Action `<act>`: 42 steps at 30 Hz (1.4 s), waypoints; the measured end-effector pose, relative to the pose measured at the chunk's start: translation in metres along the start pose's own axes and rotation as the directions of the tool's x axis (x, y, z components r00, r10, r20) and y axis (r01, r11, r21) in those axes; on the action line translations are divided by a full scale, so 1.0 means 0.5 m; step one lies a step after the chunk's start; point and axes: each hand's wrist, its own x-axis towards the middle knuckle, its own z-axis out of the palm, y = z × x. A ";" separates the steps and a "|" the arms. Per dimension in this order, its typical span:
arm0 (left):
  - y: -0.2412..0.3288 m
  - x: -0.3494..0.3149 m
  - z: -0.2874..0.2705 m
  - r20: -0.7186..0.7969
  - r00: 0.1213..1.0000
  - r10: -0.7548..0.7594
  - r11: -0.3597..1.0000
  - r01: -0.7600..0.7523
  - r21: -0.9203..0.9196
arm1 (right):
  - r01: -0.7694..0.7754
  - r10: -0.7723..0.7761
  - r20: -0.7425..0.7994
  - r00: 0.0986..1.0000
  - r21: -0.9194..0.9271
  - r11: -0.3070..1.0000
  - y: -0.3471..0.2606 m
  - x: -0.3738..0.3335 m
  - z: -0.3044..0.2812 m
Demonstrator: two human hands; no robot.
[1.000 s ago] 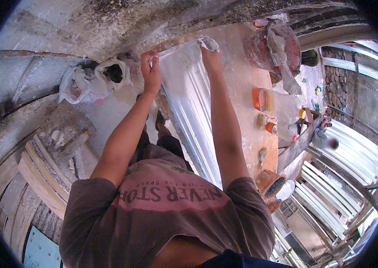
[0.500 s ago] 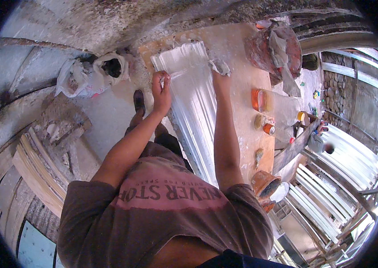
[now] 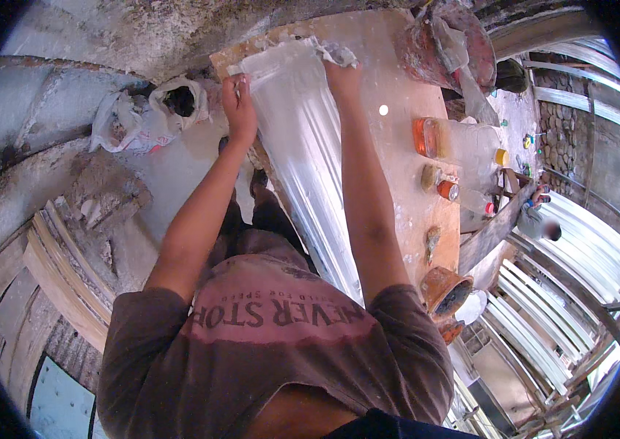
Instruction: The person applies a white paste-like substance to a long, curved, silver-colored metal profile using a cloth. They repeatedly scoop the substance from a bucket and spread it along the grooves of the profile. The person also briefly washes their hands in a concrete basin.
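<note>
Ridged glossy panel [image 3: 292, 124], wht: lying lengthwise on desk [image 3: 379, 66]; R hand [image 3: 343, 79]: gripping crumpled pale wad [image 3: 338, 53], panel's far R corner; L hand [image 3: 240, 106]: fingers part-curled, panel's far L edge, grip can't tell; chg: both hands now fwd at panel's far end, so work prob. centres there
</note>
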 end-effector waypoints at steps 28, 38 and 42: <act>0.119 -0.939 -0.052 0.353 0.936 0.013 1.000 -0.012 -0.004 | -0.020 0.015 -0.045 0.999 -0.115 0.993 0.232 -0.747 -0.611; 0.171 -1.355 -0.053 0.345 0.938 -0.035 0.999 0.034 0.011 | -0.073 0.073 0.001 0.997 -0.109 0.991 0.361 -1.044 -0.864; 0.192 -1.535 -0.051 0.285 0.957 -0.059 0.998 0.054 0.023 | -0.097 0.097 -0.009 0.995 -0.024 0.995 0.398 -1.175 -0.960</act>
